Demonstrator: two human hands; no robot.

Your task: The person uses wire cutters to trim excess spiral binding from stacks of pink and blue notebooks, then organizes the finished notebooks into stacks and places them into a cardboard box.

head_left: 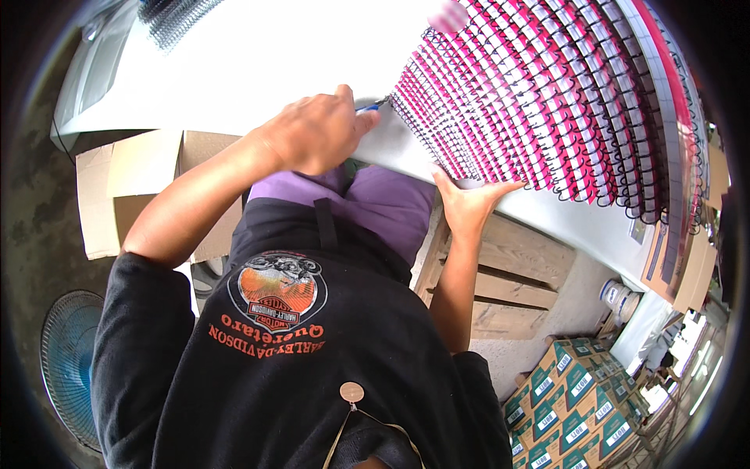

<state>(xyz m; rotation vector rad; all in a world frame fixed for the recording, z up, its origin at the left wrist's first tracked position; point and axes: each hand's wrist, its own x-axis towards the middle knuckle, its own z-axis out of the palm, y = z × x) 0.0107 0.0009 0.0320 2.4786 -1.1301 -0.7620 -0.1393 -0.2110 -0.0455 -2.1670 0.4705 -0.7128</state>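
View from above of a person standing at the near edge of a white desk [258,55]. The landmark is a long overlapping row of pink-and-white spiral-bound booklets with black wire coils [539,86], fanned across the desk top from its near edge toward the far right corner.

Left hand [316,133]: raised over the desk edge just left of the booklet row, knuckles up, fingers curled into a narrow grip on a small blue-tipped tool [373,106]. The tool's tip points at the nearest coils at the left end of the row; whether it touches them cannot be told.

Right hand [471,205]: at the near edge of the row, palm up against the desk rim, fingers spread wide and pressed under or against the lowest booklets. It closes on nothing; the grip is open and flat.

Surroundings, all placed from the booklet row. Far left of it, on the desk's far edge, lies a loose bundle of black wire coils [176,14]. Below and left of it, beside the desk, stands an open brown cardboard box [129,187]. Directly below it, under the desk rim, sits a wooden pallet [512,273]. Lower right of it, on the floor, stacked brown cartons with green labels [574,399]. Far lower left, a blue fan grille [66,359]. The person wears a black shirt and purple trousers [391,199].
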